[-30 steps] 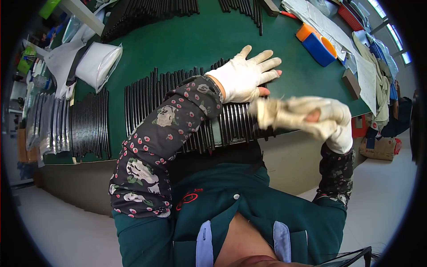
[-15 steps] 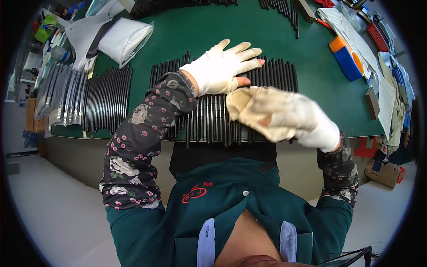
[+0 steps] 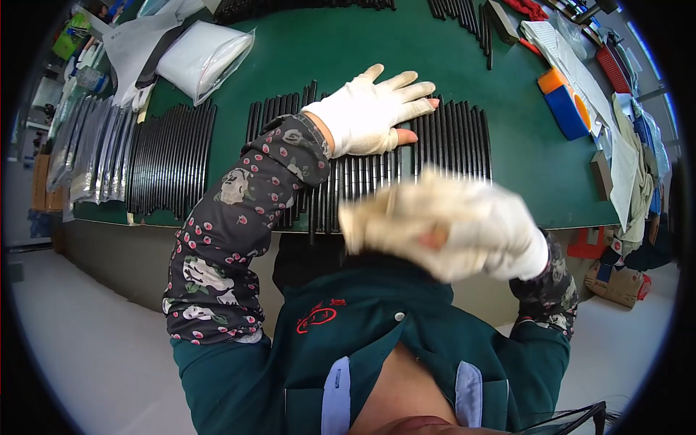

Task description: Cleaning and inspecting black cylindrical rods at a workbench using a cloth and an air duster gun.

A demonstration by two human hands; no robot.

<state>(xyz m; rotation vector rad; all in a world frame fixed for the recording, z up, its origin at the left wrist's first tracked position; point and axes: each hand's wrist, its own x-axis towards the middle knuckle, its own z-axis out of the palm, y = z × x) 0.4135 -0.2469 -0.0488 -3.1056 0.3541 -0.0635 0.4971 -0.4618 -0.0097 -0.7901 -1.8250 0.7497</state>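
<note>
A row of slim black rods (image 3: 457,141) lies side by side on the green table in front of me. My left hand (image 3: 366,114), in a white glove with bare thumb tip and one bare fingertip, rests flat across the rods with its fingers spread. Over the rods' near ends, at the table's front edge, is my gloved right hand (image 3: 496,228). It is closed round a cream-coloured cloth (image 3: 380,221), folded and smeared by motion. The cloth and hand hide the near ends of several rods.
Left of the row lies another batch of black rods (image 3: 174,159), beside rods in clear plastic sleeves (image 3: 101,148). Behind them is a white plastic-wrapped pack (image 3: 203,59). More rods lie at the far edge. A blue and orange block (image 3: 565,105) and papers (image 3: 554,51) occupy the right.
My right hand has moved the cloth toward me, off the middle of the rods to their near ends. The left hand stays flat on the rods, shifting slightly in the picture.
</note>
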